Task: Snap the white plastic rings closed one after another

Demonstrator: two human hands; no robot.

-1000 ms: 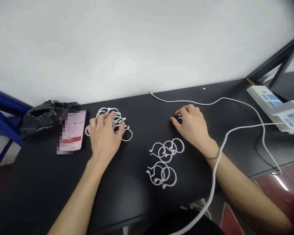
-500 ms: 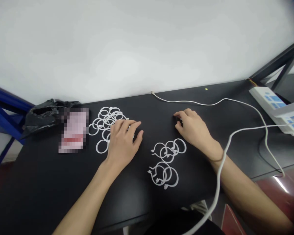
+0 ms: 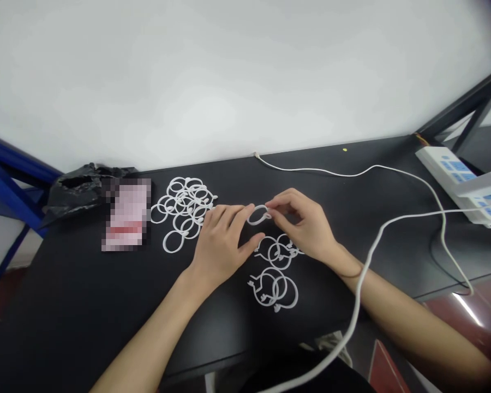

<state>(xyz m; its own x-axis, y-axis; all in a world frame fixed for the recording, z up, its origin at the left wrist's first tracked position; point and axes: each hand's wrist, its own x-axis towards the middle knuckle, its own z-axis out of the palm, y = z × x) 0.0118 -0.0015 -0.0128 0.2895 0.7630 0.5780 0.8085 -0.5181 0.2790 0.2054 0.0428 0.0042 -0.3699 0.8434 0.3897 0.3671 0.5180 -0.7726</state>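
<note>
A single white plastic ring (image 3: 257,215) is held between both hands above the black table (image 3: 85,295). My left hand (image 3: 223,240) touches its left side with the fingertips. My right hand (image 3: 303,224) pinches its right side with thumb and forefinger. Just below them lie two linked groups of white rings, one at the middle (image 3: 279,251) and one nearer me (image 3: 275,290). A loose pile of white rings (image 3: 184,210) lies to the left of my left hand.
A phone (image 3: 126,215) lies left of the ring pile, beside a black plastic bag (image 3: 76,188). A white cable (image 3: 376,234) runs across the table's right side and over my right forearm. A white power strip (image 3: 466,183) sits at the far right.
My left hand left the ring pile and moved right to the table's middle. My right hand came left to meet it, and both now hold one ring.
</note>
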